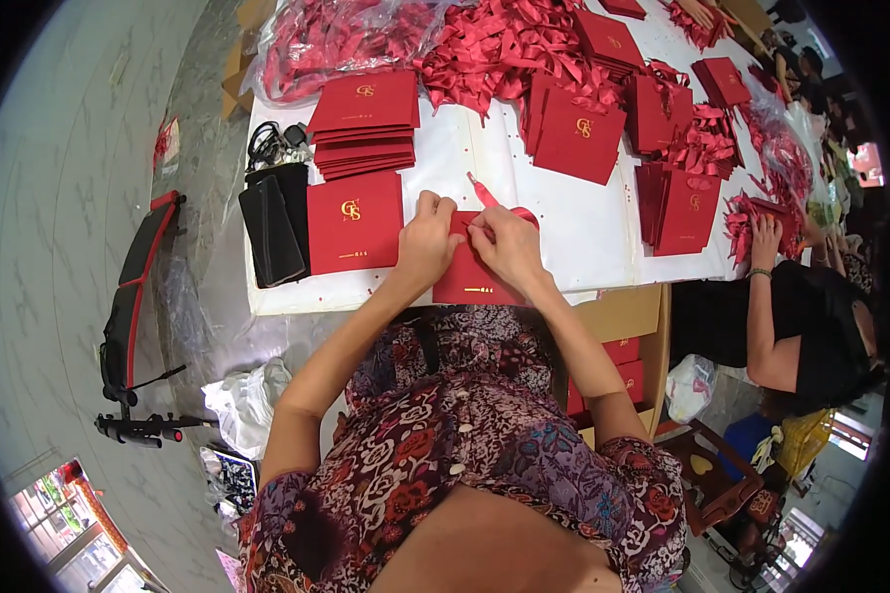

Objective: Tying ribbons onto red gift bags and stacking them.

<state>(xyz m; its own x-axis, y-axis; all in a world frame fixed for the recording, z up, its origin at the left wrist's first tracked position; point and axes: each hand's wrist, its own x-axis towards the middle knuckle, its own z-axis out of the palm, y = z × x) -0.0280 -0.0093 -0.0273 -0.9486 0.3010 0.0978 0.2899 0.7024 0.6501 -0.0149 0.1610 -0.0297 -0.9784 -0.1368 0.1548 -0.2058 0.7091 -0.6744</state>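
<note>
A flat red paper packet (477, 282) with gold print lies in front of me at the table's near edge. My left hand (427, 240) is closed, thumb and fingers pinching at the packet's upper left. Close beside it, my right hand (509, 245) is closed in a pinch at the upper edge, on a red ribbon (483, 194). The ribbon's loose end sticks out beyond the right hand, and its pinched part is hidden by fingers. Left of my hands lies another red packet (354, 222), with a stack of red packets (364, 124) behind it.
Heaps of red ribbon (504, 54) and more packet stacks (578, 128) cover the far side of the white table (564, 232). A black pouch (272, 227) and keys lie left. Below right stands a cardboard box (618, 308) holding red packets. A co-worker's hand (764, 237) works at right.
</note>
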